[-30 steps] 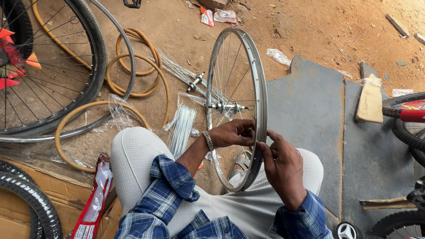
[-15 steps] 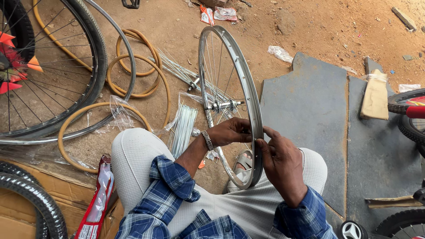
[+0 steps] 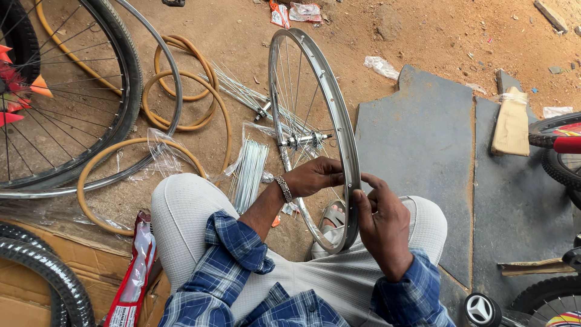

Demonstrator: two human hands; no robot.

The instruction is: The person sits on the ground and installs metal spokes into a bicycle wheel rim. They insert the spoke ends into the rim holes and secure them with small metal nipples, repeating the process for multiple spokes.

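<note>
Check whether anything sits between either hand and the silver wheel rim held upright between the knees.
Nothing visible does. The left hand grips the rim from the spoke side, and the right hand has its fingertips on the rim's outer edge. The loose spokes on the ground lie off to the side, clear of both hands.
</note>
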